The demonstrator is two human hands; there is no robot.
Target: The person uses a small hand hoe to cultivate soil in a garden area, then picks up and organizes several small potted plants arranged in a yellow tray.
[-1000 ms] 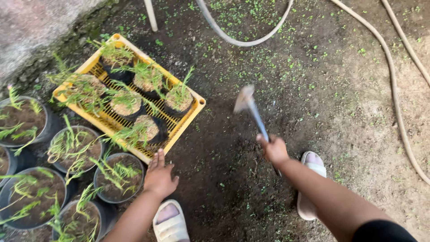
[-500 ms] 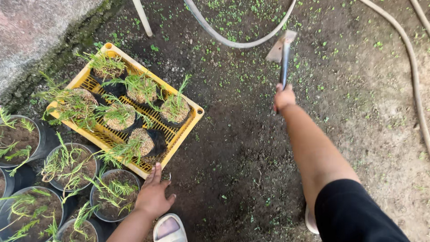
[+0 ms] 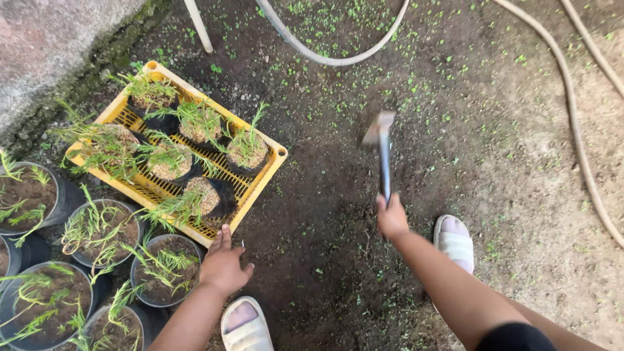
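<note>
- Blurred metal head of the hoe shows no clear shape; it hangs over dark soil.
- Pots at the left edge are cut off.
- Right hand has a closed grip on the hoe's handle.
- Left hand rests open, fingers spread, just beside the yellow crate.

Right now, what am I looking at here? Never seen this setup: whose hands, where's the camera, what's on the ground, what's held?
No machine: a person working with bare hands. The one picture comes from a camera worn on their head, looking down at bare soil. The right hand grips a hoe by its handle, blade above the ground. The left hand rests open at the edge of a yellow crate that holds seedlings in black bags. Round pots with similar plants stand at lower left. Hoses curve across the top and right. Two feet in pale sandals show.
</note>
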